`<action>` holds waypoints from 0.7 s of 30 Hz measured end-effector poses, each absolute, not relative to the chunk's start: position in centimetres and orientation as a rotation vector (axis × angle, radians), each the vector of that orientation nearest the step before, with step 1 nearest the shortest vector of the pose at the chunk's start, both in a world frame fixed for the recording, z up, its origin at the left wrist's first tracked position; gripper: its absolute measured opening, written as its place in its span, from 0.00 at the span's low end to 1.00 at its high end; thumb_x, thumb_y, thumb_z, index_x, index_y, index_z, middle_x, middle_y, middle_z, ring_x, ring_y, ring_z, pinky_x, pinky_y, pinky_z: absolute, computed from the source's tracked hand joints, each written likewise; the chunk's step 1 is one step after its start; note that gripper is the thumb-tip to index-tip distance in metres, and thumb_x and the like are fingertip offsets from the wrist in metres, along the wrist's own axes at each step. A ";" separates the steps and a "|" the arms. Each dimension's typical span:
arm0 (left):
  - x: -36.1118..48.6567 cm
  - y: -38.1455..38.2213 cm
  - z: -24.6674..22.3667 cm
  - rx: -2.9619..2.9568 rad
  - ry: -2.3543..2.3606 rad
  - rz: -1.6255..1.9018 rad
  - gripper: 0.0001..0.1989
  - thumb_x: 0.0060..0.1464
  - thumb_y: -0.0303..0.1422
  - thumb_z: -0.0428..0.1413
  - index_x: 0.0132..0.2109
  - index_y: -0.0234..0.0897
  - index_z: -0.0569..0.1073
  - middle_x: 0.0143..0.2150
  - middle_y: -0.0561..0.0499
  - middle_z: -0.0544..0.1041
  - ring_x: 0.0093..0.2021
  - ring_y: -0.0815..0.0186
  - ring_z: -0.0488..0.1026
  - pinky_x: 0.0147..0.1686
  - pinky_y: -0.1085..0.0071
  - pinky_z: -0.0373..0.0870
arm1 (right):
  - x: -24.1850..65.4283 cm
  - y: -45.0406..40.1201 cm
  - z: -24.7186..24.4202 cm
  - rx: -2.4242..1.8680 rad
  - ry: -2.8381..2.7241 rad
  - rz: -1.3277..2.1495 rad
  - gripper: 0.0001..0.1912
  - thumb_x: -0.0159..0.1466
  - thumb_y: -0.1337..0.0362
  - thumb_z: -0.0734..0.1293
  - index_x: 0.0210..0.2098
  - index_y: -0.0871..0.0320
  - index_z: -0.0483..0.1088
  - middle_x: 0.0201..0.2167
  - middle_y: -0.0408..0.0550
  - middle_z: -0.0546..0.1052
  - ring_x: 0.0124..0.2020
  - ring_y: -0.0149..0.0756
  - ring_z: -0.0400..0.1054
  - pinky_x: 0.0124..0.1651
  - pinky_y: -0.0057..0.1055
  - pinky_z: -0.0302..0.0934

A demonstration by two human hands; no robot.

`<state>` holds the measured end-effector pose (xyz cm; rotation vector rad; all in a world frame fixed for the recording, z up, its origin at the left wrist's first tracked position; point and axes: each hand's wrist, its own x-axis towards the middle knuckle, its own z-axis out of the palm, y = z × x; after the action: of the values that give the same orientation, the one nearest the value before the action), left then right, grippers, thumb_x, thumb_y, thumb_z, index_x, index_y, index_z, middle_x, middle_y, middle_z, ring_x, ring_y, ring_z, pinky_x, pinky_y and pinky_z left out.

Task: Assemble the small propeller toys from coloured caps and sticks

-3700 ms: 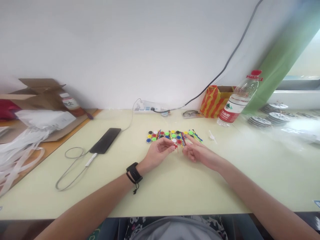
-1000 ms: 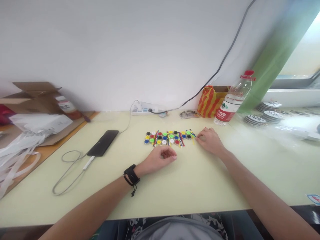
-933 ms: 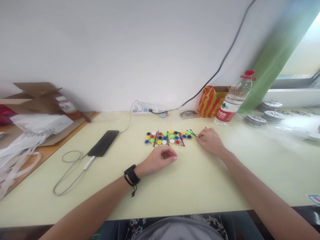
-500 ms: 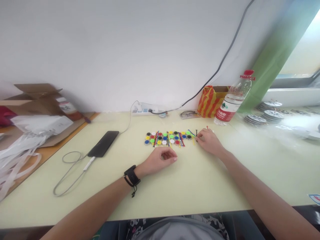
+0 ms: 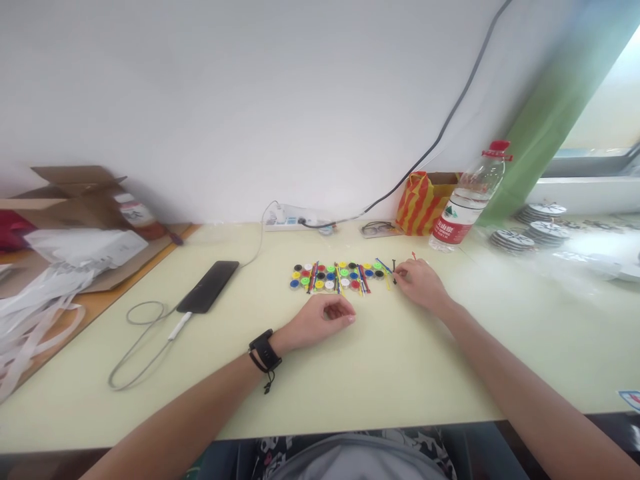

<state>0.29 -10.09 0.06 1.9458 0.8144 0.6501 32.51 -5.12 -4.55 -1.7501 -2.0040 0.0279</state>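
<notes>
Rows of small round pieces [image 5: 345,283] in several colours lie on the table, with thin coloured sticks [image 5: 363,279] laid across and between them. My left hand [image 5: 320,320] rests just in front of the rows, palm inward, its fingers curled with a gap to the thumb and nothing between them. At the right end of the rows, my right hand [image 5: 417,283] has its fingertips together at a thin black stick [image 5: 394,267]. A red-tipped stick [image 5: 414,255] shows just behind that hand's knuckles.
A phone [image 5: 209,287] with a cable lies at left, near a cardboard box [image 5: 80,193]. Behind are a power strip [image 5: 285,219], glasses [image 5: 377,229], a striped bag [image 5: 420,203] and a water bottle [image 5: 463,207]. Stacked discs [image 5: 545,233] stand at right.
My right hand has shifted very slightly, and more of the black stick shows beside its fingertips. My left hand keeps its pose.
</notes>
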 end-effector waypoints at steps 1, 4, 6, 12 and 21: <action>0.3 -10.1 0.1 1.944 0.813 0.647 0.12 0.60 0.42 0.61 0.40 0.37 0.80 0.38 0.47 0.80 0.35 0.65 0.74 0.39 0.68 0.73 | 32.5 -5.2 -4.5 -1.767 -1.997 0.029 0.06 0.66 0.61 0.65 0.34 0.53 0.73 0.36 0.49 0.80 0.43 0.46 0.70 0.46 0.41 0.61; 0.3 -10.1 0.1 1.945 0.816 0.637 0.12 0.60 0.42 0.61 0.40 0.37 0.80 0.38 0.47 0.80 0.36 0.66 0.74 0.39 0.68 0.73 | 32.3 -5.3 -4.4 -1.795 -1.981 0.023 0.07 0.66 0.61 0.65 0.33 0.53 0.73 0.35 0.50 0.80 0.43 0.47 0.71 0.42 0.39 0.60; 0.2 -10.1 0.1 1.949 0.820 0.636 0.12 0.60 0.42 0.62 0.40 0.37 0.80 0.38 0.48 0.80 0.36 0.66 0.74 0.39 0.68 0.72 | 32.2 -5.4 -4.3 -1.803 -1.970 0.017 0.08 0.66 0.60 0.65 0.33 0.53 0.73 0.35 0.50 0.80 0.42 0.47 0.71 0.41 0.39 0.60; 0.2 -10.2 0.2 1.944 0.813 0.635 0.13 0.59 0.43 0.62 0.40 0.37 0.80 0.38 0.47 0.81 0.36 0.65 0.74 0.39 0.68 0.73 | 32.1 -5.5 -4.3 -1.799 -1.977 0.010 0.08 0.66 0.60 0.65 0.33 0.53 0.73 0.34 0.49 0.80 0.41 0.46 0.72 0.40 0.38 0.60; 0.2 -10.1 0.1 1.957 0.810 0.602 0.12 0.60 0.42 0.61 0.41 0.38 0.80 0.38 0.48 0.80 0.37 0.65 0.74 0.40 0.69 0.72 | 32.2 -5.3 -4.4 -1.815 -1.995 0.006 0.05 0.66 0.63 0.65 0.33 0.54 0.72 0.34 0.49 0.80 0.40 0.44 0.72 0.40 0.37 0.60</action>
<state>0.19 -10.09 0.07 1.9568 0.8104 0.6024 32.18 -5.29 -4.38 -1.8146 -1.9955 0.0063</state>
